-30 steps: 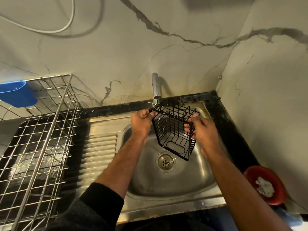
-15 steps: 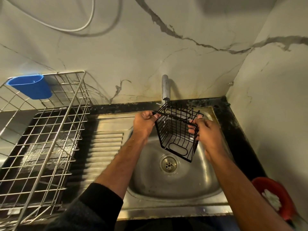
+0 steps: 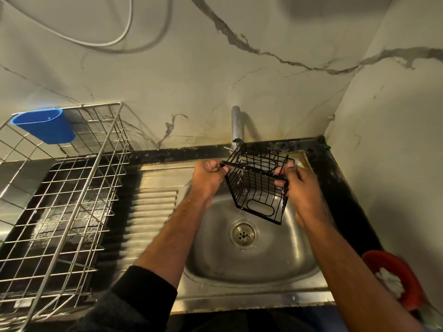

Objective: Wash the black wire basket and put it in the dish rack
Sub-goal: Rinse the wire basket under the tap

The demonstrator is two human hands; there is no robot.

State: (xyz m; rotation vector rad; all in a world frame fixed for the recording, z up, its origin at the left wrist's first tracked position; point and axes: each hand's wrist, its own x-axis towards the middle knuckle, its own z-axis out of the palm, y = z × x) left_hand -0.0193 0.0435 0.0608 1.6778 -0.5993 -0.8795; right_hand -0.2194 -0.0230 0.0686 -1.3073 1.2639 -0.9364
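Note:
I hold the black wire basket [image 3: 257, 188] above the steel sink [image 3: 251, 267], directly under the tap [image 3: 236, 125]. The basket is tilted, its open top facing the back wall and its bottom toward me. My left hand [image 3: 208, 176] grips the rim's left corner. My right hand [image 3: 299, 185] grips the right side, fingers curled round the wires. A few water drops show inside the basket. The metal dish rack [image 3: 72, 188] stands to the left of the sink on the counter.
A blue plastic cup [image 3: 44, 128] hangs on the rack's back left corner. The ribbed drainboard [image 3: 148, 212] lies between rack and sink. A red bowl [image 3: 398, 281] with something white in it sits at the lower right. A white cable hangs on the marble wall.
The basket stays in both hands under the tap, shifting only slightly. The view has drifted left, bringing more of the dish rack into sight.

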